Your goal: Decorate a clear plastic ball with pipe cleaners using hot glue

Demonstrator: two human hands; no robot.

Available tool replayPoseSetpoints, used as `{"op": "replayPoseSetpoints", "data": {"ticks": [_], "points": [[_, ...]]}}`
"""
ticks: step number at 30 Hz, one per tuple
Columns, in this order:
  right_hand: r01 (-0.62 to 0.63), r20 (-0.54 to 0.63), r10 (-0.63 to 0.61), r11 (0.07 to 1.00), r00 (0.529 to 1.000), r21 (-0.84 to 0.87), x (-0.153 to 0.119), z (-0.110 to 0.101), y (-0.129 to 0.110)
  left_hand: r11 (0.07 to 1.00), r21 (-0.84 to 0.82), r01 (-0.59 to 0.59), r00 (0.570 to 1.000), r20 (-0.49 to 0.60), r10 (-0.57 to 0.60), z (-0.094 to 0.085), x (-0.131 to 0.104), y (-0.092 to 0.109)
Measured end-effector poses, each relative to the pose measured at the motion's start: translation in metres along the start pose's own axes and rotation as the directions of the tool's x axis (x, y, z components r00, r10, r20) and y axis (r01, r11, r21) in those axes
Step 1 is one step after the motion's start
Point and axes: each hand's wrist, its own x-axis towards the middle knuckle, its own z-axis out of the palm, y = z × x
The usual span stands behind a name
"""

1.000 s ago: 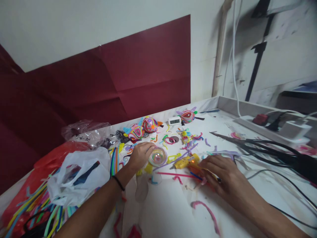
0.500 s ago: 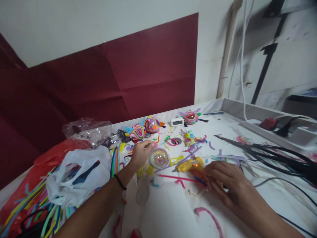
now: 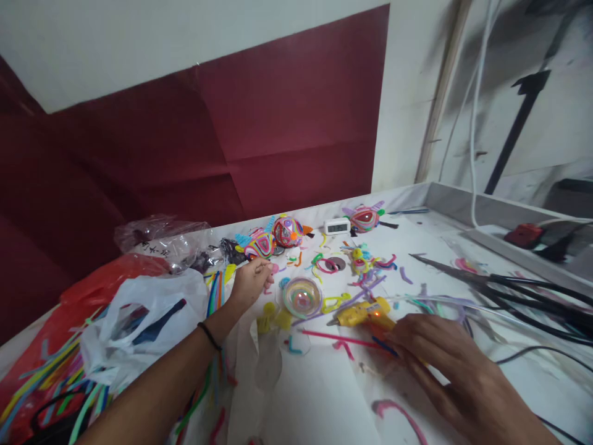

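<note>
My left hand is closed in a pinch beside a small pink piece, left of a round clear dish with coloured rings. What its fingers hold, if anything, is too small to make out. My right hand has its fingers bent together at the rear of a yellow glue gun with a lit orange light. A pink stick and a short blue piece end near those fingertips. The fingers' contact with the gun is unclear.
Colourful fish-like crafts stand at the back near a white digital clock. Large scissors and black cables lie right. A white plastic bag and coloured strips are at left. White paper lies in front.
The camera view has shifted slightly. My left hand has moved a little left, away from the round dish. My right hand has shifted slightly right and down in view.
</note>
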Motion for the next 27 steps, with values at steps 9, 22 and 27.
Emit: {"op": "replayPoseSetpoints", "data": {"ticks": [9, 22, 27], "points": [[0.101, 0.019, -0.101, 0.995, 0.995, -0.017, -0.013, 0.008, 0.008, 0.965, 0.249, -0.084, 0.993, 0.105, 0.06, -0.002, 0.0, -0.023], [0.143, -0.024, -0.143, 0.99, 0.989, 0.013, -0.033, 0.019, 0.025, 0.864, 0.465, -0.192, 0.974, 0.199, 0.109, -0.001, 0.001, -0.03], [0.141, -0.034, -0.14, 0.989, 0.99, 0.042, -0.038, 0.021, 0.027, 0.848, 0.499, -0.178, 0.976, 0.2, 0.087, -0.002, -0.003, -0.029]]}}
